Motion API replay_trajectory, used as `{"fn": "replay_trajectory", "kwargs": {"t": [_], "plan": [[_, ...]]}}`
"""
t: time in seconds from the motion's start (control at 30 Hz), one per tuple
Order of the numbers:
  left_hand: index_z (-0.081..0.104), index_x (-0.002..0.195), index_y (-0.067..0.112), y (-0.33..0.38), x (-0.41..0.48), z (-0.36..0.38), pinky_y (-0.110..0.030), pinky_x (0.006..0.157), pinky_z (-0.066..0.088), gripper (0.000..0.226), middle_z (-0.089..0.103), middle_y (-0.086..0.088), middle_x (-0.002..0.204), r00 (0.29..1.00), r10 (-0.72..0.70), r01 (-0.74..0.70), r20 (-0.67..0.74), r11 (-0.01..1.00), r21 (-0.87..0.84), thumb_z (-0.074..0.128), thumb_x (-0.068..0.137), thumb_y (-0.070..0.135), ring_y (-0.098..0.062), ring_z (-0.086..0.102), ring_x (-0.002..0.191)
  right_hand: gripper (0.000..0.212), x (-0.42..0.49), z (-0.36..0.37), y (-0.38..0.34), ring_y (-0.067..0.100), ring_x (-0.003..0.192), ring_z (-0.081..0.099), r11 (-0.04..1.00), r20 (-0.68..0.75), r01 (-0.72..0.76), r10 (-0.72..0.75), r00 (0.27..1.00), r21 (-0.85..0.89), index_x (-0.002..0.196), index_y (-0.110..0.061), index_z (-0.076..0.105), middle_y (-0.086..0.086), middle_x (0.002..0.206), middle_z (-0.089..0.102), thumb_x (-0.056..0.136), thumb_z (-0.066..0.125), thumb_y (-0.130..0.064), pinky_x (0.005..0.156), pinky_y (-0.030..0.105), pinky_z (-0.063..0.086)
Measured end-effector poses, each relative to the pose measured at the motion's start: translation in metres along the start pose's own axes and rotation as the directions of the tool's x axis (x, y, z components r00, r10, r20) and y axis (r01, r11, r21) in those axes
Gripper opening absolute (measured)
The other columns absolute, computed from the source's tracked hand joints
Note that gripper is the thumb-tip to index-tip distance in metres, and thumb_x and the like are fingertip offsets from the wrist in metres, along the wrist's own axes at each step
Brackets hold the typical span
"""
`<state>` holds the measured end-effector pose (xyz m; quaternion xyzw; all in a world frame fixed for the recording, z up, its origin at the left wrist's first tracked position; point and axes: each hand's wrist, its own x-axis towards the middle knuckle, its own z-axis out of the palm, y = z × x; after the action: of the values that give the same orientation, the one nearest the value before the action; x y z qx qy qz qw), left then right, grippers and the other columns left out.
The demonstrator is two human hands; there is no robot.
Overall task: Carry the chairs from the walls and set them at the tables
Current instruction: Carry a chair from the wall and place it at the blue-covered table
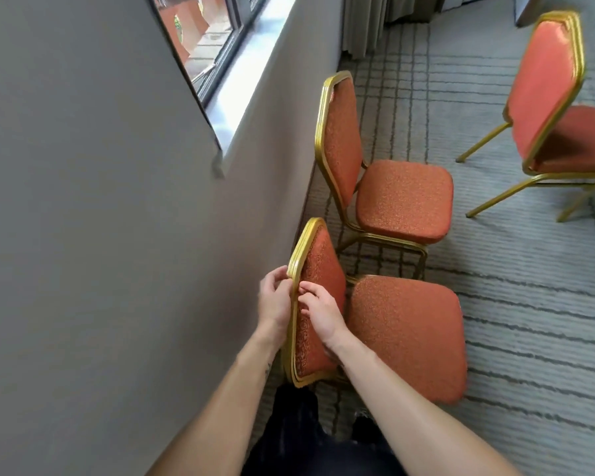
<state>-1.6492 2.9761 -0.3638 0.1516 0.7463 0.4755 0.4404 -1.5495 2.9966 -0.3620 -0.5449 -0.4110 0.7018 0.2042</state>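
Beside the grey wall (83,201), your left hand (275,298) and right hand (320,312) are gripping the stiff gold rail (299,242) of the nearest chair (406,334); it is probably lifting lightly.

Daylight from the far-left window (200,36) glares on its sill (258,73). Edges bend and blur slightly.

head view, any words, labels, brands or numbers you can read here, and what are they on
None: no word, label, brand, number or sign can be read.
The nearest chair, its back held by the left hand and right hand, shows only a woven scroll pattern, not letters.
The second chair, far chair, wall, window and carpet carry no text.
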Motion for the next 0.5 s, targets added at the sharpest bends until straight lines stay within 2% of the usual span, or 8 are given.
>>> {"fn": "replay_trajectory", "kwargs": {"t": [0.07, 0.1, 0.2, 0.27, 0.33, 0.37, 0.43, 0.5], "plan": [[0.064, 0.121, 0.030, 0.008, 0.013, 0.002, -0.040, 0.104, 0.050, 0.030, 0.056, 0.001, 0.127, 0.996, 0.011, -0.021, 0.087, 0.994, 0.108, 0.055, 0.093, 0.026, -0.013, 0.059, 0.115, 0.041, 0.007, 0.007, 0.000, 0.007, 0.117, 0.058, 0.994, -0.050, 0.001, -0.006, 0.999, -0.113, 0.141, -0.019, 0.050, -0.005, 0.132, 0.058, 0.102, 0.052, -0.012, 0.092, 0.016, 0.046], [0.063, 0.123, 0.030, 0.011, 0.020, 0.003, -0.041, 0.103, 0.051, 0.033, 0.057, 0.000, 0.127, 0.991, -0.007, -0.011, 0.130, 0.991, 0.134, 0.055, 0.092, 0.027, -0.014, 0.060, 0.115, 0.047, 0.011, 0.012, 0.001, 0.011, 0.123, 0.055, 0.989, -0.060, -0.019, 0.010, 0.998, -0.150, 0.146, -0.019, 0.045, -0.004, 0.137, 0.056, 0.101, 0.054, -0.011, 0.098, 0.020, 0.046], [0.061, 0.125, 0.028, 0.019, 0.030, 0.003, -0.040, 0.091, 0.059, 0.035, 0.061, -0.003, 0.123, 0.982, -0.037, 0.012, 0.184, 0.991, 0.135, 0.052, 0.091, 0.030, -0.017, 0.065, 0.108, 0.060, 0.017, 0.026, 0.007, 0.020, 0.127, 0.052, 0.956, -0.099, -0.049, 0.021, 0.995, -0.290, 0.151, -0.024, 0.037, 0.003, 0.140, 0.052, 0.097, 0.061, -0.016, 0.107, 0.035, 0.047], [0.061, 0.124, 0.024, 0.021, 0.034, 0.004, -0.033, 0.080, 0.060, 0.028, 0.063, -0.003, 0.117, 0.982, -0.034, 0.012, 0.187, 0.993, 0.119, 0.049, 0.098, 0.024, -0.016, 0.066, 0.103, 0.053, 0.018, 0.034, 0.004, 0.024, 0.118, 0.055, 0.959, -0.184, -0.081, 0.031, 0.982, -0.271, 0.142, -0.029, 0.046, 0.005, 0.129, 0.051, 0.092, 0.062, -0.031, 0.103, 0.040, 0.049], [0.062, 0.121, 0.022, 0.018, 0.038, 0.005, -0.028, 0.074, 0.057, 0.026, 0.062, -0.007, 0.117, 0.983, 0.009, -0.039, 0.182, 0.986, 0.163, 0.049, 0.099, 0.021, -0.016, 0.066, 0.100, 0.058, 0.016, 0.037, -0.001, 0.027, 0.112, 0.058, 0.979, -0.281, -0.109, 0.056, 0.958, -0.174, 0.132, -0.028, 0.056, 0.005, 0.121, 0.051, 0.080, 0.052, -0.053, 0.099, 0.043, 0.051], [0.062, 0.119, 0.021, 0.017, 0.039, 0.006, -0.026, 0.072, 0.055, 0.025, 0.062, -0.009, 0.116, 0.983, 0.033, -0.067, 0.178, 0.980, 0.186, 0.049, 0.098, 0.020, -0.017, 0.066, 0.099, 0.057, 0.015, 0.038, -0.003, 0.026, 0.111, 0.057, 0.978, -0.296, -0.117, 0.062, 0.953, -0.171, 0.130, -0.029, 0.057, 0.004, 0.119, 0.049, 0.081, 0.046, -0.054, 0.100, 0.044, 0.051], [0.062, 0.115, 0.019, 0.016, 0.039, 0.011, -0.020, 0.067, 0.052, 0.022, 0.062, -0.010, 0.113, 0.977, 0.095, -0.139, 0.190, 0.963, 0.233, 0.047, 0.099, 0.019, -0.016, 0.065, 0.096, 0.042, 0.013, 0.038, -0.001, 0.025, 0.109, 0.055, 0.952, -0.346, -0.120, 0.016, 0.938, -0.281, 0.132, -0.030, 0.055, 0.001, 0.114, 0.045, 0.094, 0.045, -0.043, 0.102, 0.042, 0.049], [0.062, 0.111, 0.021, 0.017, 0.035, 0.018, -0.017, 0.071, 0.049, 0.022, 0.059, -0.007, 0.113, 0.956, 0.178, -0.241, 0.232, 0.929, 0.280, 0.044, 0.100, 0.017, -0.012, 0.061, 0.097, 0.034, 0.008, 0.033, 0.002, 0.023, 0.107, 0.053, 0.915, -0.448, -0.123, -0.069, 0.891, -0.384, 0.133, -0.028, 0.053, -0.002, 0.107, 0.043, 0.100, 0.049, -0.031, 0.101, 0.037, 0.046]]}}
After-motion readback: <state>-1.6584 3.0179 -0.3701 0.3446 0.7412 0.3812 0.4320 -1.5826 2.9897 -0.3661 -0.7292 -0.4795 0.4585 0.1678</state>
